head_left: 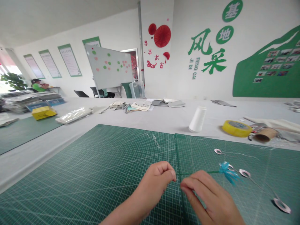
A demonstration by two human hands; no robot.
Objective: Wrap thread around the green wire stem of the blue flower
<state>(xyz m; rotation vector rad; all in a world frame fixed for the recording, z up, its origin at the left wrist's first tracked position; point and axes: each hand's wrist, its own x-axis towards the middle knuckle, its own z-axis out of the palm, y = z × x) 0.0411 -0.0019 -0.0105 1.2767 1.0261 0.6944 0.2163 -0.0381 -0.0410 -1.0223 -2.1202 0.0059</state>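
Note:
My left hand [157, 178] is closed over the green cutting mat [112, 156], thumb pressed against curled fingers. Just to its right, my right hand [208, 195] pinches thumb and fingertips together. A small gap separates the two hands; anything fine between their fingertips cannot be made out. Beyond the right hand lies a blue ribbon-like flower or tassel [227, 172] with a thin green stem [212, 171] running left past the knuckles. Small pale rings with threads lie around it: one ring [217, 151] behind, another ring [245, 172] beside it, and a third ring [282, 205] near the right edge.
A white thread cone [198, 119] stands behind the mat. Yellow tape [236, 128] and a cardboard tube [265, 134] lie at right. Loose threads [155, 140] rest on the mat. Fabric pieces [140, 105], a yellow box [43, 112] and stacked packets [17, 101] lie farther back. A person [38, 85] sits far left.

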